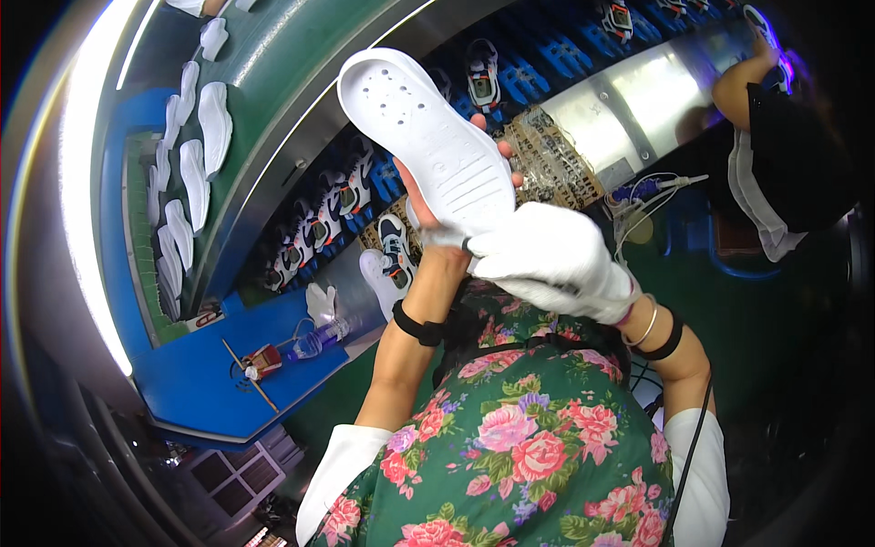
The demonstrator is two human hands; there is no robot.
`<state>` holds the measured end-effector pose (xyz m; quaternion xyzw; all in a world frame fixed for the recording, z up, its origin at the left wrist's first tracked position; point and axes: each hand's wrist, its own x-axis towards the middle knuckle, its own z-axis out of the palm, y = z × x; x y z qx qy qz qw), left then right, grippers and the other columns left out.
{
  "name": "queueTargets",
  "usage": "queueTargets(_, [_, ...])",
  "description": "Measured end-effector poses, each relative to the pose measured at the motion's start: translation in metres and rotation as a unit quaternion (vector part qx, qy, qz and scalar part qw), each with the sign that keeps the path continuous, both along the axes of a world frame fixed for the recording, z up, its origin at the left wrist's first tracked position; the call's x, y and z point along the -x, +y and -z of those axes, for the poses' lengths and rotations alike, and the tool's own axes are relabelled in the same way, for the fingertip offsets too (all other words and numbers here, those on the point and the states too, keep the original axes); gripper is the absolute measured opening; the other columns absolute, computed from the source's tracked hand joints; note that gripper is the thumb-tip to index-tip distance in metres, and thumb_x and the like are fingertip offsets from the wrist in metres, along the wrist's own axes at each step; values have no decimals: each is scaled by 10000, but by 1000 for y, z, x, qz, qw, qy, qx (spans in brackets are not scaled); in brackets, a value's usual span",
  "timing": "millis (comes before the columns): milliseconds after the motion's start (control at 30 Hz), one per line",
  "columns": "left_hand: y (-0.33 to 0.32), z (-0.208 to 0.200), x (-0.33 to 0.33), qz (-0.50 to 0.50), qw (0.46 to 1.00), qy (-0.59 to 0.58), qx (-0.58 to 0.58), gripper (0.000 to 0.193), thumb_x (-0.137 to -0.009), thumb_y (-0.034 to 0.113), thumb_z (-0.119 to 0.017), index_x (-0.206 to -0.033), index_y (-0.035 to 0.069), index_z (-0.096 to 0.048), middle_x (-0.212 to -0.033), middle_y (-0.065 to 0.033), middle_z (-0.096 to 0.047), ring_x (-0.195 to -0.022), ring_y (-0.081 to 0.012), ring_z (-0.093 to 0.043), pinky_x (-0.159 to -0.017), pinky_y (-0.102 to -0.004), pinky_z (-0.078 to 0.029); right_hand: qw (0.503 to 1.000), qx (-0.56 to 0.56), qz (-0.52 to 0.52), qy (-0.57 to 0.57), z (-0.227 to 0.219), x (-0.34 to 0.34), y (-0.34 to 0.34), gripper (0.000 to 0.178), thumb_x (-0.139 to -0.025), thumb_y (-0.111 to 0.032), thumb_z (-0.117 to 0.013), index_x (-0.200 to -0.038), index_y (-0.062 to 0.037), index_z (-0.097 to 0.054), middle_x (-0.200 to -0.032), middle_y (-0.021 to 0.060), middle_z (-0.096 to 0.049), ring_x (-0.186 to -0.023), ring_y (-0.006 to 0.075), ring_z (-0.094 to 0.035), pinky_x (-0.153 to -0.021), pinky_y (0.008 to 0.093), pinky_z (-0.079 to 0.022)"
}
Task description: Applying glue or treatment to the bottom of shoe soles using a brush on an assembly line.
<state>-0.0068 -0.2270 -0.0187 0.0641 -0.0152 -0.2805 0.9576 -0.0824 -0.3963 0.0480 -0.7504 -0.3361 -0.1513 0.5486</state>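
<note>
"Many loose soles (216, 129) lay on the long green shelf (264, 64). Why there?"

"Maybe so they were easy to reach. The blue table (196, 383) was at its near end."

"Where was the big white sole (442, 155)?"

"Up in front of the body, with the end with holes pointing away. The left hand (420, 202) gripped it from under, fingers curled round the edge. I think that left its top side free to see."

"And the gloved right hand (551, 260)?"

"It was bent in by the sole's near end. I couldn't tell if it pinched anything."

"What was hidden?"

"Most of the left palm, behind the sole. One small dark bit (468, 244) by the glove's tip was too blurry to name."
</note>
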Motion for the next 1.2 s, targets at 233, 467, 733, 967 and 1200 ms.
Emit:
queueTargets(233, [3, 0, -4, 62, 997, -18, -38, 1019, -857, 821, -437, -1526, 61, -318, -1453, -167, -474, -1073, -418, -616, -843, -589, -563, 995, 53, 54, -64, 4, 1, -4, 216, -745, -54, -821, -950, -106, -776, -964, 89, -756, -856, 231, -711, -735, 343, -570])
queueTargets(467, [11, 3, -10, 108, 993, -47, -18, 1007, -870, 761, -491, -1572, 85, -236, -1549, -251, -337, -1206, -518, -545, -946, -601, -530, 997, -2, 63, 42, 4, -6, -18, 192, -729, -33, -817, -913, -70, -774, -918, 95, -748, -807, 233, -709, -713, 325, -555])
queueTargets(733, [23, 11, -23, 189, 976, -102, -38, 1001, -845, 748, -538, -1567, 112, -264, -1507, -297, -353, -1150, -489, -558, -927, -579, -529, 992, -68, 28, 99, 18, -2, -21, 164, -761, -40, -795, -917, -81, -768, -974, 83, -755, -829, 235, -711, -739, 332, -566])
queueTargets(967, [21, 2, -29, 211, 962, -143, -97, 1010, -824, 765, -544, -1558, 116, -299, -1495, -287, -360, -1058, -433, -540, -823, -512, -487, 990, -23, -83, 111, 9, 12, -20, 180, -747, -39, -796, -912, -108, -773, -959, 67, -755, -822, 236, -706, -714, 335, -565])
queueTargets(1200, [16, -4, -34, 202, 960, -114, -160, 972, -851, 717, -535, -1560, 98, -290, -1480, -298, -376, -1081, -448, -569, -828, -516, -506, 992, -25, -45, 119, 13, 7, -20, 170, -726, -12, -816, -882, -51, -762, -926, 109, -760, -799, 226, -711, -718, 330, -558])
